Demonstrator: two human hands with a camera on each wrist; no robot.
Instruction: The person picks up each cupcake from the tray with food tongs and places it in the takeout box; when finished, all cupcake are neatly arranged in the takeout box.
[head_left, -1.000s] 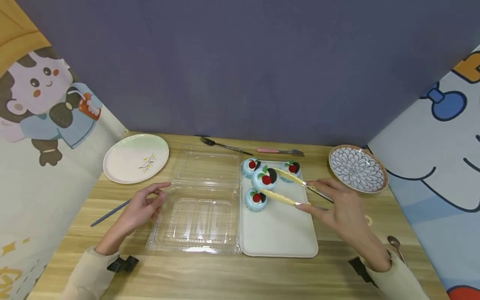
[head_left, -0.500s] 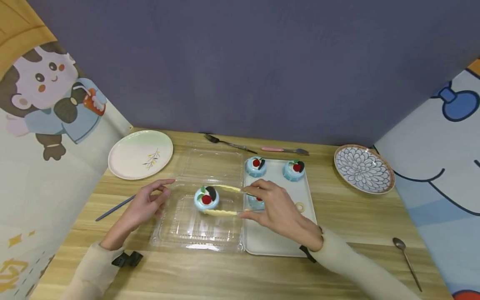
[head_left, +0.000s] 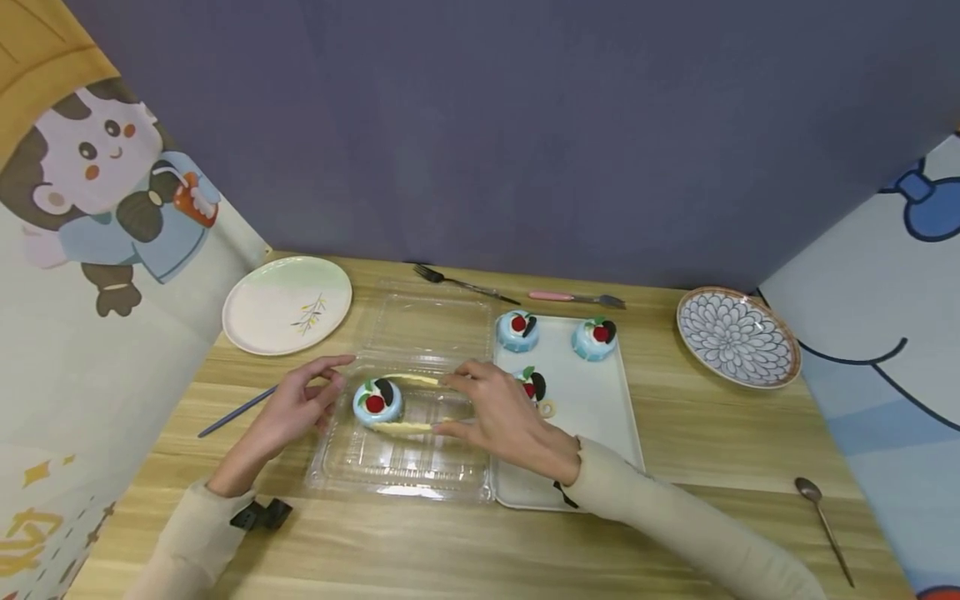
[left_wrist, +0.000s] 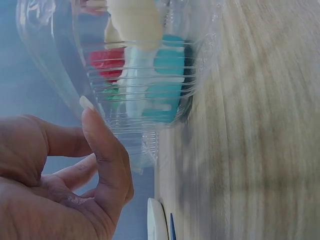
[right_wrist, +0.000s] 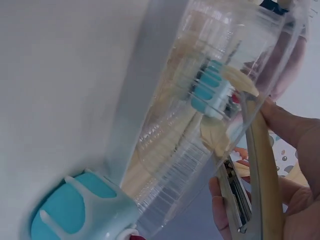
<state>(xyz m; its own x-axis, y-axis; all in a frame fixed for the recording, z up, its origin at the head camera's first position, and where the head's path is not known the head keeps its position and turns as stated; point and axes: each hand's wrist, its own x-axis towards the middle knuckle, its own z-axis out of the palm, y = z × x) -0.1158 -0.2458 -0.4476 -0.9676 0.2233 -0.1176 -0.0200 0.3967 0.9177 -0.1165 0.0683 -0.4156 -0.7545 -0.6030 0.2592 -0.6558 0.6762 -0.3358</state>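
Note:
My right hand (head_left: 501,410) grips a pair of tongs (right_wrist: 262,175) with cream, wavy tips. Between those tips is a light blue cupcake (head_left: 377,402) with a red berry, a green leaf and a dark cookie on top. It sits inside the near half of a clear plastic clamshell box (head_left: 405,479), at the left side. At the box's left edge is my left hand (head_left: 294,410), fingers loosely bent, a fingertip at the rim in the left wrist view. Similar cupcakes stand on the white tray (head_left: 592,442): one back left (head_left: 517,331), one back right (head_left: 594,339), another partly behind my right hand.
An oval plate (head_left: 277,312) lies at the back left, with a blue stick (head_left: 236,412) in front of it. A dark fork (head_left: 465,285) and a pink-handled utensil (head_left: 573,298) lie along the back. To the right are a patterned dish (head_left: 738,333) and a spoon (head_left: 825,529).
My right hand has carried the cupcake in the tongs leftward from the tray into the box, lowering it at the left side. The left hand has stayed by the box edge.

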